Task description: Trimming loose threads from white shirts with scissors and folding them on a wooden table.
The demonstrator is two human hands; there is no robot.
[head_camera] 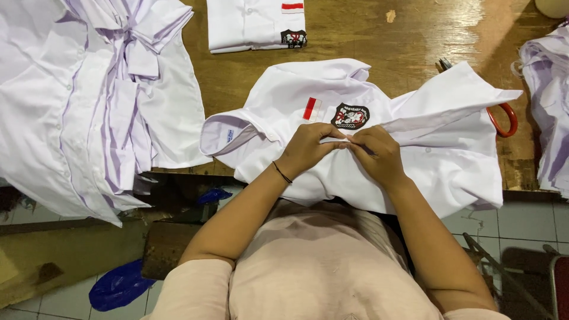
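Two hands meet on a white shirt at the front edge of a wooden table (367,35). At the far left, a big pile of white shirts (89,101) hangs over the table edge. The shirt (438,154) in work lies open in the middle, with its collar to the left and a red and white patch and a dark round badge (350,117) on the chest. One folded shirt (255,24) rests at the top edge, well apart from the hands. More white cloth (548,106) lies at the right edge. Scissors with red handles (504,121) are partly hidden under the right side of the shirt. The left hand (308,148), with a thin black band on the wrist, and the right hand (379,153) touch each other just below the badge. Both pinch a small fold of the shirt between thumbs and fingertips.
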